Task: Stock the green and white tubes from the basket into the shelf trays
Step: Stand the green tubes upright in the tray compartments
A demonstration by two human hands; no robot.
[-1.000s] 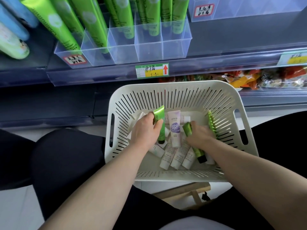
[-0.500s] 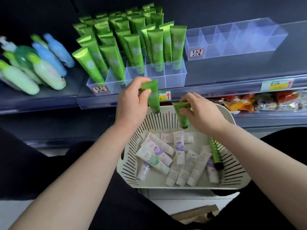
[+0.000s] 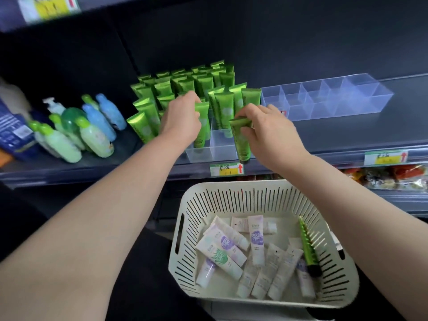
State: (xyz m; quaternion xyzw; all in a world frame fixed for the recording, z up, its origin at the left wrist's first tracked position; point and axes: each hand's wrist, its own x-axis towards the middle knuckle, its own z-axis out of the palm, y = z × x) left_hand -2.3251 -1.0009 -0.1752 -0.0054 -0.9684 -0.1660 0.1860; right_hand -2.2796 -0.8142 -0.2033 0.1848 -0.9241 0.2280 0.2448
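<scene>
Green tubes (image 3: pixel 185 86) already stand in rows in the divided clear tray (image 3: pixel 220 147) on the shelf (image 3: pixel 347 135), and you have two more on the way in.

From the head camera, your left hand (image 3: pixel 179 122) is curled round the top of the left tube (image 3: pixel 202 128), whose lower end seems to sit in a front compartment. Your right hand (image 3: pixel 266 133) pinches the right tube (image 3: pixel 240 140) by its crimped end. Its cap hangs low at the tray's front right corner, and I cannot tell whether it is inside the wall or just in front of it.

To do this well, let each tube hang cap down and straight. Line the cap up over an open front cell before lowering, and let go only once it rests on the floor of the cell. Keep your knuckles off the rows behind, which would likely tip.

Below, the basket (image 3: pixel 231 188) holds the white tubes (image 3: pixel 254 239) and a spare green tube (image 3: pixel 309 251) against its right wall. The empty tray (image 3: pixel 324 98) further right looks meant for the white ones.
</scene>
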